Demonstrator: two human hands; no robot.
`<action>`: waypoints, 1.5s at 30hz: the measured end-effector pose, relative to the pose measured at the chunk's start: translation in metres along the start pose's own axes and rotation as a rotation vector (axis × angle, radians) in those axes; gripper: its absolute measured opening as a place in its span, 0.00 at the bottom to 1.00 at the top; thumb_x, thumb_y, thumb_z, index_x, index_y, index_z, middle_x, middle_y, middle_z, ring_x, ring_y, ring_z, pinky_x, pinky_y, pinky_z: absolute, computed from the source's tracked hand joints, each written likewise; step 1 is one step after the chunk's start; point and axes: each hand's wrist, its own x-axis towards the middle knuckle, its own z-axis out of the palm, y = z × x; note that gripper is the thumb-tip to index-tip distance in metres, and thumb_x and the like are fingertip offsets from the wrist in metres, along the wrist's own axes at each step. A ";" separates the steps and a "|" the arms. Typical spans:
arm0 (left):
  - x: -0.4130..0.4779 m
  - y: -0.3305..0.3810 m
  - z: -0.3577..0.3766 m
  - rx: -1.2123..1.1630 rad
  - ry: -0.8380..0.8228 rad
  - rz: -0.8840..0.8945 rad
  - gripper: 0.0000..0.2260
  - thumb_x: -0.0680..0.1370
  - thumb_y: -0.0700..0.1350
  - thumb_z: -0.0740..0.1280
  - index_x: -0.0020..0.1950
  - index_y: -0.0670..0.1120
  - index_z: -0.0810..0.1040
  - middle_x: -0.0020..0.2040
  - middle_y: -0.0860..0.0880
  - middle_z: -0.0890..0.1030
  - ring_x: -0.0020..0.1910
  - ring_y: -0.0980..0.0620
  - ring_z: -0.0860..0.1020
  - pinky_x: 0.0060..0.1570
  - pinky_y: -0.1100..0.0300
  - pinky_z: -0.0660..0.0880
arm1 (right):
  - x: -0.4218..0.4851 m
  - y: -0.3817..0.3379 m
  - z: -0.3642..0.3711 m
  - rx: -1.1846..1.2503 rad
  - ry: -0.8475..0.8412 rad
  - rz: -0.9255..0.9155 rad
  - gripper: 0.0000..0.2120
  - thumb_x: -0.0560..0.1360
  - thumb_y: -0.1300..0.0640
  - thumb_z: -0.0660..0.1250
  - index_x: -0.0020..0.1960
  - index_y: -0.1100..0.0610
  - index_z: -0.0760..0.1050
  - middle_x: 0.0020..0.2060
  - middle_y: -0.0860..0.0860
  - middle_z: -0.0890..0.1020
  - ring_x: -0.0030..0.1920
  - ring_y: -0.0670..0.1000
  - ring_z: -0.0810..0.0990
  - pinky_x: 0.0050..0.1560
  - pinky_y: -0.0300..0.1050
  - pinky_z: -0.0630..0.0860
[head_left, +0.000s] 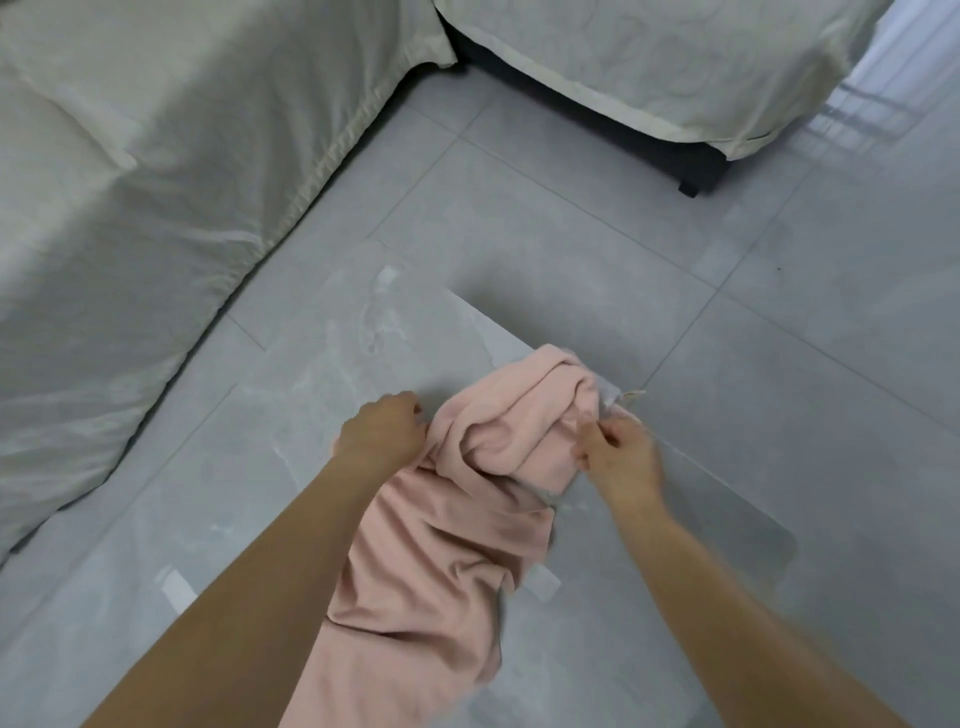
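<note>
Spreading, by the look of it, over floor (779, 312) and mat (727, 519): cloth (441, 545) bunched between the two grips, trailing back below them. Left hand (382, 428) curled on its left edge, right hand (621, 457) pinching its right. Next, probably: pull apart, lay flat.

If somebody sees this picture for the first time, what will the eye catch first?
The pink cloth draws the eye first. It lies bunched on a flat grey mat on the tiled floor, at the lower centre, with the left grip and the right grip holding its far end on either side. Next comes a cream bed cover, filling the left side.
</note>
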 end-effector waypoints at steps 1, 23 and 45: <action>0.003 0.011 0.001 -0.072 -0.001 0.041 0.14 0.76 0.49 0.60 0.61 0.47 0.73 0.58 0.47 0.78 0.56 0.44 0.75 0.56 0.53 0.72 | -0.002 0.000 0.004 0.053 -0.022 0.008 0.15 0.72 0.49 0.66 0.30 0.55 0.76 0.29 0.52 0.81 0.35 0.55 0.79 0.40 0.48 0.75; -0.014 0.094 -0.048 -0.879 -0.136 0.130 0.22 0.74 0.60 0.65 0.28 0.49 0.63 0.25 0.53 0.64 0.23 0.56 0.62 0.24 0.65 0.59 | -0.016 -0.072 0.004 1.076 -0.398 0.288 0.14 0.73 0.68 0.56 0.55 0.58 0.73 0.42 0.57 0.81 0.37 0.51 0.83 0.30 0.42 0.78; -0.073 0.066 -0.079 -0.693 0.220 0.119 0.18 0.75 0.55 0.66 0.32 0.46 0.69 0.29 0.53 0.68 0.28 0.56 0.67 0.30 0.62 0.64 | -0.051 -0.062 0.014 -0.053 0.244 -0.305 0.08 0.71 0.54 0.66 0.38 0.58 0.77 0.45 0.57 0.76 0.48 0.55 0.74 0.49 0.45 0.70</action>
